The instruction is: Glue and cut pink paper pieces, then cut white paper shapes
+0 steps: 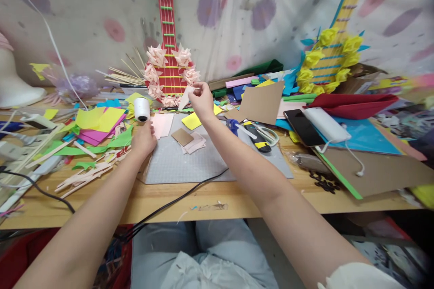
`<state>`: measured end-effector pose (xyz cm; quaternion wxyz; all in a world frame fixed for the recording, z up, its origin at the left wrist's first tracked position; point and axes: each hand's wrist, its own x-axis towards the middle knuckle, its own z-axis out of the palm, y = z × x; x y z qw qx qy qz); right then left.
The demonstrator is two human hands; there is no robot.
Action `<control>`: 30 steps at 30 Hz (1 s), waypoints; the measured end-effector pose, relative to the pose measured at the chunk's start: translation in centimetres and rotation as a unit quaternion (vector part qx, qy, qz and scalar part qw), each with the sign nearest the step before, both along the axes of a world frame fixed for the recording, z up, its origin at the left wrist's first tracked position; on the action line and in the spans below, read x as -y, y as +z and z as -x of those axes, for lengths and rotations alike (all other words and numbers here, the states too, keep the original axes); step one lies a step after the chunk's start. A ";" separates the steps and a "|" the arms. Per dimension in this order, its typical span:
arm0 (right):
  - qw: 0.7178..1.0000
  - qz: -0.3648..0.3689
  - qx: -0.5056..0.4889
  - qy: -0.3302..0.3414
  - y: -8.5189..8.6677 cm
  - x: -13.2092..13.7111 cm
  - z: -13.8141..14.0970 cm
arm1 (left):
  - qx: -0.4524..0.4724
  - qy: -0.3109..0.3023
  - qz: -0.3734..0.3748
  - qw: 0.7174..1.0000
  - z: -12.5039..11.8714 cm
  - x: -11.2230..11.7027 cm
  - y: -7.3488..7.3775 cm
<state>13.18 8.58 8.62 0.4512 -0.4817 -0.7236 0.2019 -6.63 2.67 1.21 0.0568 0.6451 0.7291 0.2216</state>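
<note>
My right hand [203,100] is closed in a pinch on a pale pink piece of paper [185,98], in front of the red paper guitar [168,72], which is ringed with pale pink paper flowers. At the left edge of the grey cutting mat [190,167], my left hand [144,137] has its fingers curled; what they hold, if anything, is hidden. Just above it is a white cylinder [141,107] with a dark round spot at its lower end. Pale pink sheets [162,124] lie beside that hand. Small pink pieces [195,144] and a brown card [182,137] rest on the mat.
A blue glue gun [233,126] and a black-and-yellow cutter [259,140] lie on the mat's right. Beyond them are a phone [303,127] and a white power bank [327,124]. A yellow-flowered guitar [327,61] leans behind. A black cable [179,198] crosses the front edge.
</note>
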 end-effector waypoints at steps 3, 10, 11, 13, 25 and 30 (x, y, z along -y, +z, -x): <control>0.989 -0.091 0.109 -0.036 0.1 2.2 -1.0 | -0.016 0.008 0.007 1.000 -0.2 -0.5 -0.1; 0.894 -0.011 0.445 0.046 -4.2 2.6 -1.8 | -0.015 -0.012 -0.058 0.998 -1.2 -0.3 0.3; 0.887 0.015 0.458 0.048 -4.8 2.5 -1.9 | -0.014 -0.021 -0.074 0.997 -1.6 -0.1 0.3; 0.891 0.039 0.451 0.040 -5.6 2.6 -2.1 | -0.010 -0.043 -0.090 0.995 -2.8 0.5 0.3; 0.971 0.098 0.186 0.114 -5.3 10.6 -10.2 | -0.010 -0.041 -0.063 0.997 -7.9 2.4 -1.7; 0.941 0.234 0.237 -0.059 -5.0 10.9 -15.6 | 0.089 -0.052 -0.182 0.978 -8.0 2.4 -1.2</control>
